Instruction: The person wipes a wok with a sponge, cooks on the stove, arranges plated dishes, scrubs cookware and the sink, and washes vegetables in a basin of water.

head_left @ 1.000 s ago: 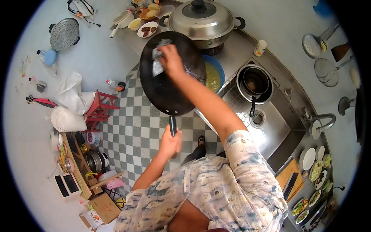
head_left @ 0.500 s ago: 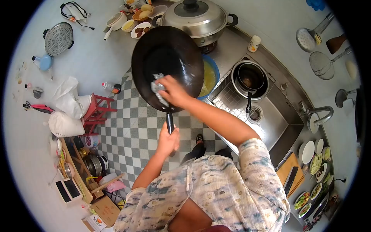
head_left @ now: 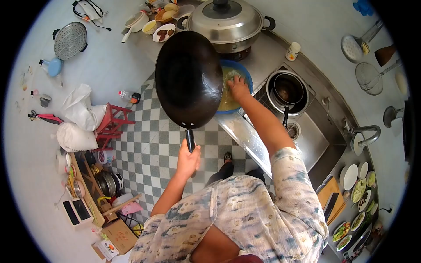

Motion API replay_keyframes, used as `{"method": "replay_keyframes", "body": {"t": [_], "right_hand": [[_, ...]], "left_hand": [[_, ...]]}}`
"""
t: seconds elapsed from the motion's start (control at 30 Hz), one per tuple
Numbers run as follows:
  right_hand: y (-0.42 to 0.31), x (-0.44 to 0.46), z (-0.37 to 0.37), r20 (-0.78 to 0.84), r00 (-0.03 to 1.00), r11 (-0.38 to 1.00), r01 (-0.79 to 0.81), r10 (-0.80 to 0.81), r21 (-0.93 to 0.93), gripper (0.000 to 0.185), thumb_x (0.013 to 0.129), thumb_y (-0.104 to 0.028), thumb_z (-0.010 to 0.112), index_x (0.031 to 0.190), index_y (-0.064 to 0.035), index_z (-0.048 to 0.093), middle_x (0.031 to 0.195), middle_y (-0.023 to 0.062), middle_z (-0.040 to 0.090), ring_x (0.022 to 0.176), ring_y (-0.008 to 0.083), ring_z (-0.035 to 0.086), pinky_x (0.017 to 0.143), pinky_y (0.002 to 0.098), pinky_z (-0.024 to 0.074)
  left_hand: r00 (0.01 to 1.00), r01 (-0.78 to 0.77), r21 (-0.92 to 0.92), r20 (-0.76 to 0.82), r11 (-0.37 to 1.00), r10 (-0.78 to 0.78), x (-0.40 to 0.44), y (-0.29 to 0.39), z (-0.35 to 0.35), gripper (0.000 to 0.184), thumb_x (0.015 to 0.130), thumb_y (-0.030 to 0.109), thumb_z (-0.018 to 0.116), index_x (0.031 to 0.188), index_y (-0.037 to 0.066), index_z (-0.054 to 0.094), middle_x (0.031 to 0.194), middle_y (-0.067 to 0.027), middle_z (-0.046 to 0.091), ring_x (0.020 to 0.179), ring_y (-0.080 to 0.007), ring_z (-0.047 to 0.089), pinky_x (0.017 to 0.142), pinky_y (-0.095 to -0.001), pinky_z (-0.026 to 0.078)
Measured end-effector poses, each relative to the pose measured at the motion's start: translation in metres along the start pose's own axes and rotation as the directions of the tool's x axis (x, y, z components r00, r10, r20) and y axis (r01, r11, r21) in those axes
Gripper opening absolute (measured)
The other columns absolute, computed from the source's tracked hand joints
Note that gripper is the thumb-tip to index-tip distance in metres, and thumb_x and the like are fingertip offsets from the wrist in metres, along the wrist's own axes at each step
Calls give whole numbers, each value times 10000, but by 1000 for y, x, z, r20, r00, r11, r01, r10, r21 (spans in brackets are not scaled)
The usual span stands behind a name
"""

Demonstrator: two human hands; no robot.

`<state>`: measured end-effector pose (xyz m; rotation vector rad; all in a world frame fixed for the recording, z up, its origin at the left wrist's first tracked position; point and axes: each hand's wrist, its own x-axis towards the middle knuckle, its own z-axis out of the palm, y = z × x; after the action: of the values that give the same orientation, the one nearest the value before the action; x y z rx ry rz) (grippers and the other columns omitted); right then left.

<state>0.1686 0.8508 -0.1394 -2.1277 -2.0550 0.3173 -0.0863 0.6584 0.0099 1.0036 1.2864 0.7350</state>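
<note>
My left hand is closed around the black handle of a dark wok, which is tilted up so its shiny inner face shows. To the right of the wok, my right hand reaches down into a blue basin of cloudy yellowish water. At its fingertips is a crumpled, whitish rag, partly hidden in the water. The wok's right edge overlaps the left part of the basin.
A large lidded steel pot stands behind the wok. A black saucepan sits in a steel bowl on a wire rack over the sink. Several plates of food, a cutting board and a knife lie at the right. A red stool stands left.
My right hand has left the wok's inner face and moved right into the blue basin with the rag. The left hand still holds the wok, which has turned slightly.
</note>
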Motion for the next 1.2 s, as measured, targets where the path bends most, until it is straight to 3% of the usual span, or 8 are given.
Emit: {"method": "replay_keyframes", "body": {"t": [0.13, 0.37, 0.5, 0.6, 0.73, 0.9, 1.07, 1.2], "right_hand": [[16, 19, 5, 86, 994, 985, 56, -71, 161, 269, 777, -139, 568, 1041, -97, 599, 1061, 178, 568, 999, 349, 556, 833, 420, 474], [-61, 11, -130, -492, 864, 684, 422, -105, 595, 214, 714, -137, 590, 919, -77, 592, 855, 145, 541, 808, 337, 563, 720, 389, 467], [-131, 24, -164, -731, 633, 494, 735, -254, 465, 274, 700, -42, 598, 969, -94, 573, 1006, 126, 516, 918, 317, 550, 749, 363, 468], [-129, 54, -158, -785, 434, 606, 790, -442, 95, 313, 719, -64, 602, 1019, -141, 555, 1045, 113, 502, 945, 311, 521, 755, 396, 457], [-74, 73, -102, -640, 704, 860, 494, -306, 132, 296, 747, -118, 585, 1040, -157, 558, 1055, 113, 511, 986, 319, 515, 779, 396, 453], [-51, 53, -31, -468, 883, 827, 249, 20, 504, 281, 728, -76, 609, 1003, -121, 574, 1026, 162, 506, 942, 364, 513, 784, 425, 450], [-125, -44, -89, -546, 836, 524, 491, -59, 696, 298, 706, -56, 626, 998, -79, 575, 1099, 168, 474, 1048, 362, 468, 892, 398, 421], [-105, -67, -63, -565, 795, 679, 540, -218, 497, 333, 679, -21, 623, 994, -115, 574, 1103, 152, 501, 1052, 355, 479, 901, 407, 409]], "left_hand": [[1000, 26, -2, -4, 1000, -26, 0, 6, 1, 135, 897, 25, 458, 927, 92, 344, 520, -7, 366, 340, -84, 322, 295, -254, 298], [995, 95, -47, 6, 994, -95, 4, 2, 2, 146, 896, 41, 483, 924, 101, 353, 532, -2, 385, 339, -89, 334, 298, -265, 280], [994, 101, -78, 48, 992, -98, 5, -2, 5, 154, 901, 58, 497, 928, 109, 354, 536, 4, 393, 338, -89, 345, 297, -269, 270], [991, 126, -54, 50, 991, -123, 0, 6, 11, 151, 906, 54, 487, 933, 111, 350, 527, 8, 384, 336, -91, 347, 298, -269, 274], [994, 95, -134, 66, 986, -87, -2, 9, 15, 143, 911, 43, 468, 932, 113, 344, 509, 9, 374, 329, -92, 339, 298, -270, 273], [997, 80, -103, 14, 991, -79, 0, 11, 23, 141, 902, 31, 462, 942, 91, 341, 536, -8, 368, 345, -86, 322, 305, -260, 310], [999, 51, -54, -11, 997, -52, 0, 4, 32, 155, 899, 25, 481, 929, 99, 348, 514, 3, 376, 334, -92, 333, 296, -260, 277], [1000, -3, 2, 16, 1000, 3, -6, 4, 27, 149, 898, 27, 491, 926, 83, 356, 547, -5, 417, 342, -84, 340, 298, -255, 278]]}}
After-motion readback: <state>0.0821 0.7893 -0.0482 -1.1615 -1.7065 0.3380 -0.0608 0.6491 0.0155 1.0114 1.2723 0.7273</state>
